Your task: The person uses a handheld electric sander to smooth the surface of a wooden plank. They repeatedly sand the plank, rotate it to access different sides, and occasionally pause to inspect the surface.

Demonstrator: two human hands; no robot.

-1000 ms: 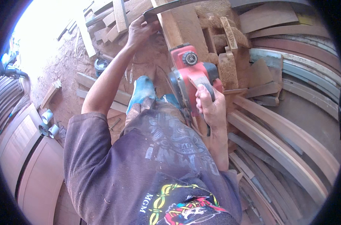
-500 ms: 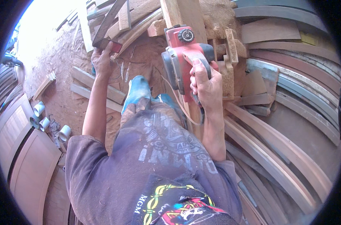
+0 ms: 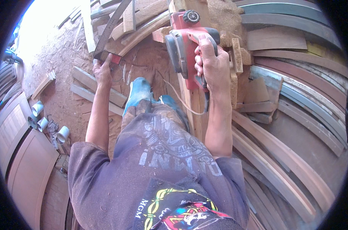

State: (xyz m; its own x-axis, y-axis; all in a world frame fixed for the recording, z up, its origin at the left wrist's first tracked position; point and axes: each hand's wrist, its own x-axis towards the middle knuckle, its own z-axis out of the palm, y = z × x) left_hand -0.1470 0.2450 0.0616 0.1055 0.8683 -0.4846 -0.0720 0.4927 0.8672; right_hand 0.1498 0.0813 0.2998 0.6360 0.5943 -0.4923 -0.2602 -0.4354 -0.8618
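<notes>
From afar, I see the right hand (image 3: 212, 53) wrapped round the handle (image 3: 197, 35) of a red-and-black hard-cased power planer (image 3: 188, 48), just left of that hand: likely heavy, rigid, best held there. The left hand (image 3: 102, 71) grips a long, dark, flat-bladed tool (image 3: 109, 31) by its red end (image 3: 115, 58).

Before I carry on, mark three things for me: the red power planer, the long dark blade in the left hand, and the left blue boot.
Red power planer (image 3: 190, 57): head view, red housing.
Long dark blade (image 3: 110, 28): head view, flat middle.
Left blue boot (image 3: 139, 92): head view, upper surface.
</notes>
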